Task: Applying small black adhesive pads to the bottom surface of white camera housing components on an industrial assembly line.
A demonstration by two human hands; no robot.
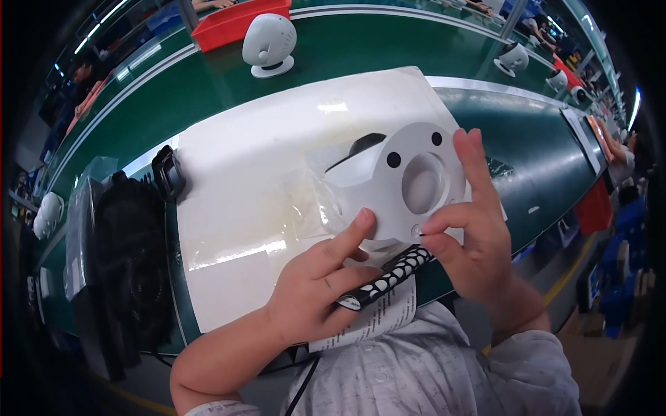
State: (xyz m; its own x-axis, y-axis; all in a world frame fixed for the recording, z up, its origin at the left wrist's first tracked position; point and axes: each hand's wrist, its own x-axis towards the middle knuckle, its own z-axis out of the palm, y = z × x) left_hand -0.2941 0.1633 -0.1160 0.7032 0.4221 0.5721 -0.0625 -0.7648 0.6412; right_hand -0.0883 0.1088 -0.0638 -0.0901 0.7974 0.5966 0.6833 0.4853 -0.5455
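Note:
A white plastic device [368, 173] lies with its round base turned up. The base has a large central opening, two black round pads [394, 159] near its rim and a bare round recess [416, 229] at the near edge. My left hand [316, 284] steadies the device with a fingertip while its other fingers grip a black strip [392, 277] marked with rows of white circles. Beside the recess, thumb and index finger of my right hand [475, 236] pinch a small black pad, of which just a dark edge shows; the other fingers stretch upward.
Under the device lies a white board [243, 180] on a green bench. Black moulded parts [166, 173] and a dark bag [132, 256] sit at the left. Finished-looking white devices [269, 45] and a red bin [236, 24] stand beyond. A printed sheet [378, 322] hangs at the near edge.

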